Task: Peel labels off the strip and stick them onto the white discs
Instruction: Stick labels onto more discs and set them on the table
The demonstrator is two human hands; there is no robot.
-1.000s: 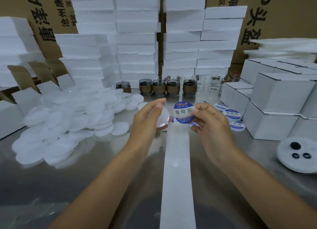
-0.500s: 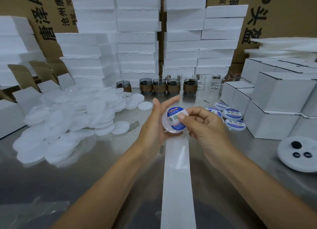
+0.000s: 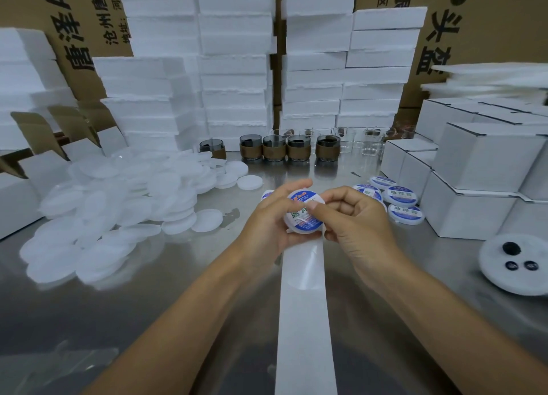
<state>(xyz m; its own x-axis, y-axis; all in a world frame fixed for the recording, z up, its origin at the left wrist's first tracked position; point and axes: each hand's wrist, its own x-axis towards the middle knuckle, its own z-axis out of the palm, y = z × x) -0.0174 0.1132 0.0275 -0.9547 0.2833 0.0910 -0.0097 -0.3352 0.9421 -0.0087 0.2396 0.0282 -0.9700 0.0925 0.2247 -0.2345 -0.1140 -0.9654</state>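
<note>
**Right hand** point(image 3: 358, 217): thumb point(image 3: 313, 206) pressed flat on the label point(image 3: 305, 221). The other fingers are curled in at the disc's right rim. Whether they touch its back cannot be told.

**Left hand** point(image 3: 267, 219): fingers curled round the disc point(image 3: 290, 228) from behind and the left, holding it tilted up between both hands.

**Label**: blue and white, lying on the disc's face under the right thumb.

**Strip** point(image 3: 304, 320): white, running from just below the fingers toward the person along the table point(image 3: 148, 291).

**Labelled discs** point(image 3: 400, 196): several lying flat, just right of the right knuckles. One more peeks out beyond the left fingers.

**Blank discs** point(image 3: 118, 205): a loose heap well left of the left hand.

**Jars** point(image 3: 274, 151): a row with brown bands, beyond the fingertips.

**Foam blocks** point(image 3: 237, 68): stacked behind the jars.

**White boxes** point(image 3: 480, 169): stacked far right of the right hand.

**Foam round** point(image 3: 516, 261): right of the right wrist, with three black pieces on it.
</note>
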